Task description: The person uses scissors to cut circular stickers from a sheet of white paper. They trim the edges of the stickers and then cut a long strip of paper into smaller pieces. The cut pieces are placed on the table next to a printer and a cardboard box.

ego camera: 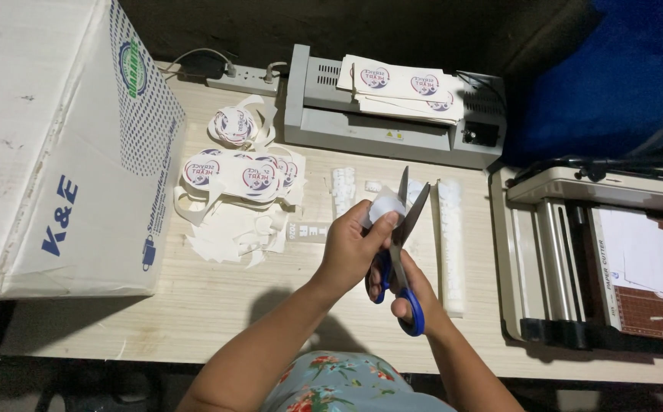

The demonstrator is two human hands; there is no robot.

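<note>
My left hand (350, 248) pinches a small white paper piece (386, 204) above the wooden table (217, 297). My right hand (415, 288) grips blue-handled scissors (401, 252), whose open blades rise on either side of the paper. To the left lies a heap of cut round printed stickers (243, 174) and white paper offcuts (232, 240).
A grey laminator (377, 126) with printed sheets (404, 88) on top stands at the back. A paper cutter (614, 259) sits at the right, a big cardboard box (64, 145) at the left. A power strip (243, 76) lies behind, and white strips (451, 244) lie near my hands.
</note>
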